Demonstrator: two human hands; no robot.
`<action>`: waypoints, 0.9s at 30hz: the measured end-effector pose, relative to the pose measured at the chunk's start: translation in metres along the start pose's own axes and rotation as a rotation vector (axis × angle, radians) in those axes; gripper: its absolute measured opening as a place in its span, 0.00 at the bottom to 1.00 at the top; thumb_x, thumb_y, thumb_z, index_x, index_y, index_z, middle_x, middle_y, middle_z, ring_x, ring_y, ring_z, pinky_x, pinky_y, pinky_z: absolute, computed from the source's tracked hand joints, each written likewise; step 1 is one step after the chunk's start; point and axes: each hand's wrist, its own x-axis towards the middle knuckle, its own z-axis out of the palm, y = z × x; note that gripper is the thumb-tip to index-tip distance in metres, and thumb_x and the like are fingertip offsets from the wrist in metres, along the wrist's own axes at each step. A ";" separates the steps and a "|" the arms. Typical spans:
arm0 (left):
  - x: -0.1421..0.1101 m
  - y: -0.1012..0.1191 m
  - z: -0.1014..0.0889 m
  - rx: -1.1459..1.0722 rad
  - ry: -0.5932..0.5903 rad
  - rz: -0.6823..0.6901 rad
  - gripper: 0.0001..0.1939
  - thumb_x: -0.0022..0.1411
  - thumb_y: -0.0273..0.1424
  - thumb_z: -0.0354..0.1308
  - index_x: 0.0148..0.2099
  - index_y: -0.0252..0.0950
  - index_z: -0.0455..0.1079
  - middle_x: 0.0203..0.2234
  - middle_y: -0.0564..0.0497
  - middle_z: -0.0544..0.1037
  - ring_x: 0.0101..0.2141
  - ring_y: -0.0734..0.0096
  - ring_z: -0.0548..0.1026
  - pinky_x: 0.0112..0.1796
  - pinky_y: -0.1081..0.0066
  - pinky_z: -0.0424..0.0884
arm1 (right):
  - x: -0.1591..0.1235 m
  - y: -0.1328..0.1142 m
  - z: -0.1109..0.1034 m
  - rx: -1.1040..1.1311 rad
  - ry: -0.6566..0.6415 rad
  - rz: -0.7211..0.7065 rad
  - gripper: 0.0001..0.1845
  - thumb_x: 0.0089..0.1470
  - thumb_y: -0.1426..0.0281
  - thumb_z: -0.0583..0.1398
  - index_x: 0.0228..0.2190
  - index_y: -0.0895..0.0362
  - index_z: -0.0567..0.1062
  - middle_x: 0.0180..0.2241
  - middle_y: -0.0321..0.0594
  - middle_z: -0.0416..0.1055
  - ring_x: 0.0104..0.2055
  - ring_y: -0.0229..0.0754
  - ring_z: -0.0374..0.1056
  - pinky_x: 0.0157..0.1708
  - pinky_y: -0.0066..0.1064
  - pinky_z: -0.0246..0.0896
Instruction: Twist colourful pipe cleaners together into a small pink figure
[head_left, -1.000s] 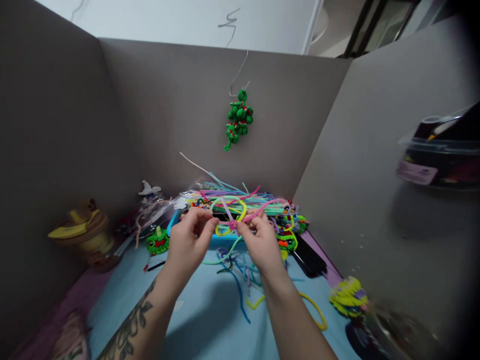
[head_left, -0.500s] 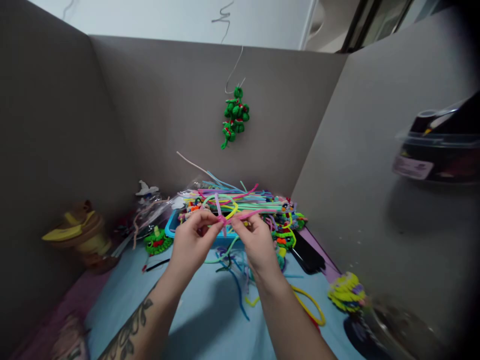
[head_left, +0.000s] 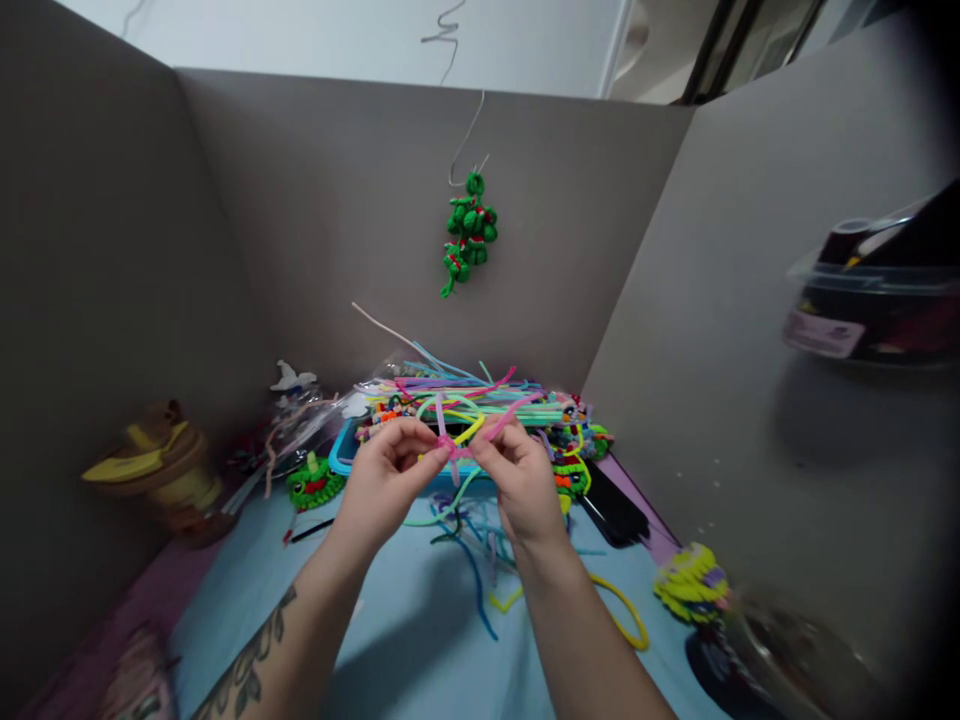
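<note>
Between my two hands is a small bundle of fuzzy pipe cleaners, with a pink wrapped knot (head_left: pixel 445 442) at its middle and lilac, mint and yellow strands sticking out. My left hand (head_left: pixel 394 475) pinches the knot between thumb and fingertips. A loose length of pink pipe cleaner (head_left: pixel 517 408) runs up and out from my right hand (head_left: pixel 517 478), whose thumb and forefinger are closed on it. A mint strand hangs below the knot. Both hands are above the light blue cloth, in front of a blue tray (head_left: pixel 341 450).
Many coloured pipe cleaners (head_left: pixel 495 392) lie across the tray. A black phone (head_left: pixel 616 510), a green frog-like piece (head_left: pixel 315 482) and a yellow fuzzy piece (head_left: pixel 691 583) sit around it. A green ornament (head_left: pixel 471 230) hangs on the grey back panel. Yellow scissors-like shapes are at left, unclear.
My right hand has moved slightly right, away from the left hand. The free end of the pink pipe cleaner now points more upward. My left hand still pinches the knot.
</note>
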 end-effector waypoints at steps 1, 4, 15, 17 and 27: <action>0.000 0.000 0.000 0.020 -0.011 0.008 0.11 0.51 0.32 0.66 0.34 0.35 0.68 0.25 0.55 0.74 0.26 0.78 0.71 0.28 0.77 0.65 | 0.000 0.001 0.000 -0.019 0.026 0.011 0.07 0.49 0.66 0.63 0.23 0.56 0.74 0.30 0.36 0.65 0.37 0.41 0.61 0.41 0.33 0.56; -0.002 0.001 0.000 0.073 -0.028 0.027 0.10 0.52 0.33 0.65 0.34 0.35 0.68 0.26 0.54 0.75 0.27 0.75 0.72 0.29 0.76 0.66 | 0.001 0.005 0.001 -0.089 0.080 0.037 0.09 0.49 0.64 0.63 0.23 0.56 0.73 0.30 0.36 0.64 0.36 0.40 0.61 0.38 0.32 0.57; 0.000 -0.002 0.002 0.177 0.040 0.025 0.13 0.51 0.34 0.65 0.36 0.34 0.67 0.24 0.54 0.73 0.25 0.76 0.70 0.27 0.76 0.64 | 0.004 0.001 -0.003 -0.235 0.008 0.019 0.17 0.52 0.58 0.60 0.20 0.56 0.71 0.27 0.35 0.64 0.33 0.39 0.61 0.35 0.30 0.56; 0.002 -0.004 -0.001 0.155 0.076 0.010 0.14 0.50 0.34 0.65 0.36 0.34 0.67 0.24 0.55 0.73 0.25 0.76 0.71 0.28 0.76 0.65 | 0.006 0.001 -0.010 -0.250 -0.006 0.011 0.19 0.53 0.56 0.59 0.20 0.57 0.71 0.25 0.34 0.63 0.30 0.38 0.60 0.31 0.30 0.55; 0.001 0.007 -0.007 0.087 -0.014 -0.056 0.14 0.49 0.34 0.66 0.35 0.35 0.67 0.23 0.55 0.73 0.24 0.76 0.72 0.26 0.76 0.65 | 0.018 -0.001 -0.042 -0.618 0.042 -0.314 0.08 0.54 0.70 0.59 0.34 0.52 0.78 0.33 0.39 0.69 0.34 0.42 0.66 0.35 0.35 0.61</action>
